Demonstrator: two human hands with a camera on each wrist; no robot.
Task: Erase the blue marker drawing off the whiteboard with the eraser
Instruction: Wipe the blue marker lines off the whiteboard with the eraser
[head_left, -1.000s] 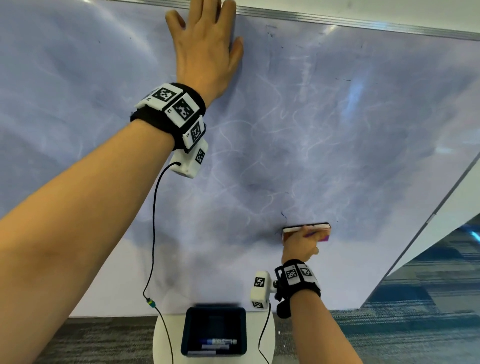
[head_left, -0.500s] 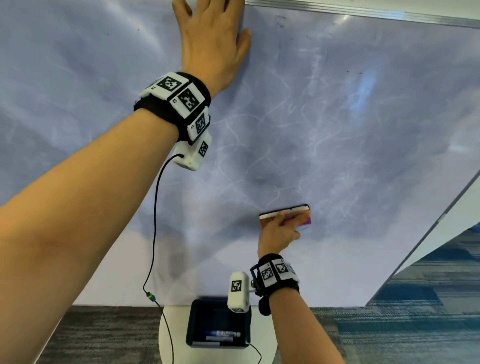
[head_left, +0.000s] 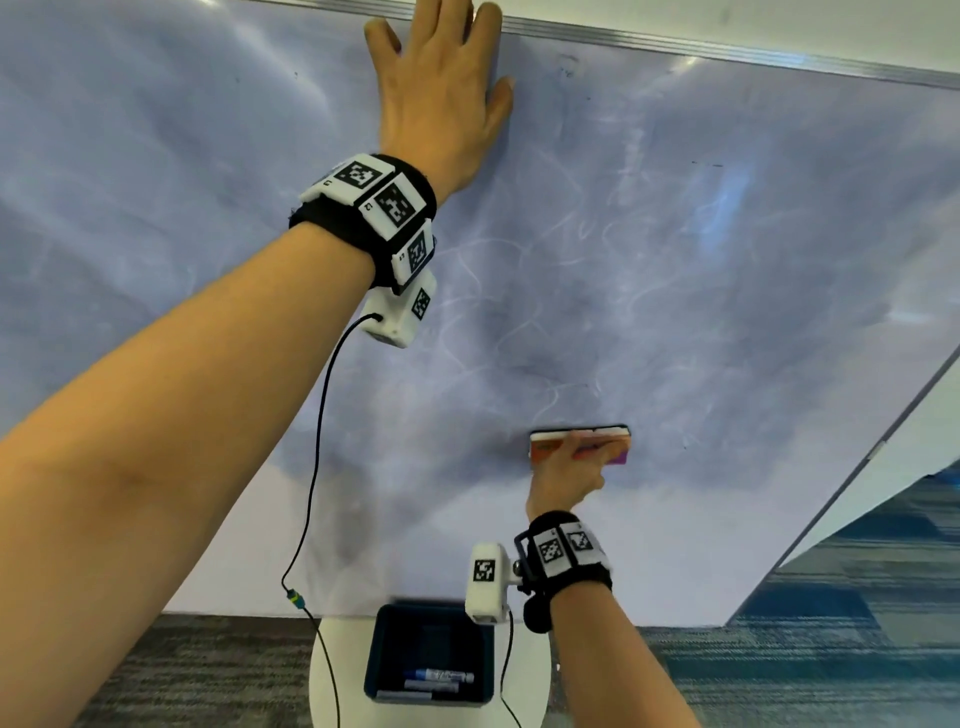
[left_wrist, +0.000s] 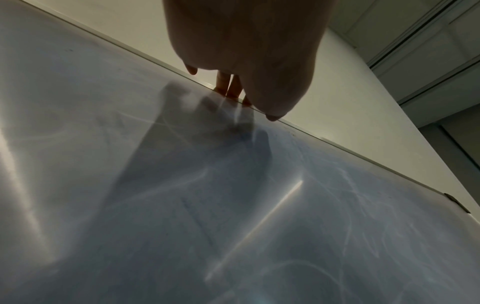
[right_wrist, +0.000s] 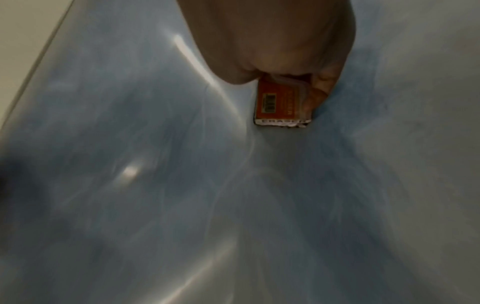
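The whiteboard (head_left: 727, 312) fills the head view, covered in a smeared blue-grey haze with pale wipe streaks and a few dark specks. My right hand (head_left: 563, 473) grips an orange eraser (head_left: 579, 444) and holds it flat against the board's lower middle. In the right wrist view the eraser (right_wrist: 281, 105) sits between thumb and fingers, its dark felt on the smeared whiteboard (right_wrist: 130, 164). My left hand (head_left: 441, 93) lies flat with straight fingers against the board near its top frame. The left wrist view shows that left hand (left_wrist: 241, 61) and its fingertips at the whiteboard (left_wrist: 182, 205) edge.
Below the board a dark blue bin (head_left: 428, 660) with markers (head_left: 439, 675) stands on a round white table (head_left: 332, 686). A thin black cable (head_left: 317, 441) hangs from the left wrist. Grey and blue carpet (head_left: 831, 649) lies beneath. The board's metal frame (head_left: 727, 52) runs along the top.
The eraser moved left across the board, then back to the right, staying near the same height. The left hand stayed pressed near the top frame.
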